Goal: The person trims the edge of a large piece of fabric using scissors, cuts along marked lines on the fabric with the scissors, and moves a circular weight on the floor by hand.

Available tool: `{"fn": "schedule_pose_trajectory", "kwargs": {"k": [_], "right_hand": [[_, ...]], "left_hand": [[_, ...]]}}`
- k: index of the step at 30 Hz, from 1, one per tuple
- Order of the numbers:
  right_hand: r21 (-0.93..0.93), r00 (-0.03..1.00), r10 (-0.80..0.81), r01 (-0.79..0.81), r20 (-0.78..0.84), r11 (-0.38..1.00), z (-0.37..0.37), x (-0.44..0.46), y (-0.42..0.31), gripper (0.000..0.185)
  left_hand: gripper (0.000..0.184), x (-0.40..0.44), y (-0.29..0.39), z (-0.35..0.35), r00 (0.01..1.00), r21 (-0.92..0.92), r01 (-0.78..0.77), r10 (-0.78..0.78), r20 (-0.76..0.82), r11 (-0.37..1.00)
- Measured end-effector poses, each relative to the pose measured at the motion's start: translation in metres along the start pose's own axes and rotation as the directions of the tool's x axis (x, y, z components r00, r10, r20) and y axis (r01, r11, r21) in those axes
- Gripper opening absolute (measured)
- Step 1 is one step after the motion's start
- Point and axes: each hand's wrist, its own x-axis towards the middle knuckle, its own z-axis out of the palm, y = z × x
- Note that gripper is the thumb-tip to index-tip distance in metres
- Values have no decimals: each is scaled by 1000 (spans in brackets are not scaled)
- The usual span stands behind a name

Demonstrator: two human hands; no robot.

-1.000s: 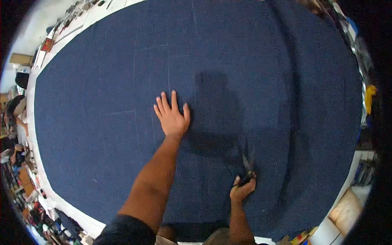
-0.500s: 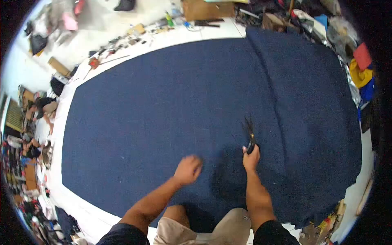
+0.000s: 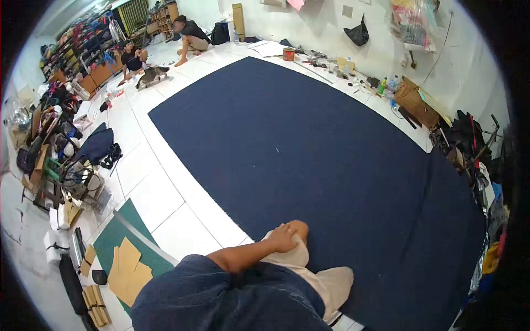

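Note:
A large dark navy cloth [image 3: 331,149] lies spread over the white tiled floor, with a fold line running along its right part. My left hand [image 3: 283,238] rests on my bent knee at the cloth's near edge. Its fingers lie over the knee with nothing held in them. My right hand is out of sight, and no scissors show in this view. Small light specks dot the cloth's surface.
To the left lies a green cutting mat [image 3: 128,212] with brown paper pieces [image 3: 128,270] and a long metal ruler [image 3: 144,238]. Two seated people [image 3: 193,36] and a cat [image 3: 151,76] are at the far left. Tools and bottles line the wall by a red tin [image 3: 288,54].
My view has swung left, bringing the room's far left side and the mat into sight. My left hand has come down onto my knee. My right hand with the scissors has left the view.

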Motion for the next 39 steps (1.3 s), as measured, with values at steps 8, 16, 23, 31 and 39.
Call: {"fn": "schedule_pose_trajectory", "kwargs": {"k": [8, 16, 23, 31, 39], "right_hand": [[256, 961, 189, -238, 199, 937, 23, -18, -15, 41], [346, 732, 439, -651, 522, 676, 54, -71, -36, 34], [246, 378, 714, -926, 590, 287, -11, -152, -7, 29], [-80, 511, 568, -694, 645, 715, -142, -53, -75, 45], [-156, 256, 350, -562, 901, 813, -261, 75, -193, 77]], "left_hand": [[75, -24, -5, -21, 998, -52, -18, 15, -63, 998], [69, -60, 6, -54, 977, -37, -24, 16, -212, 999], [68, -99, 38, -93, 937, 239, -223, 276, -216, 945], [56, -201, 59, -160, 999, 203, -1, 10, -44, 979], [50, -333, 79, -179, 947, 102, 194, -213, 240, 976]]}}
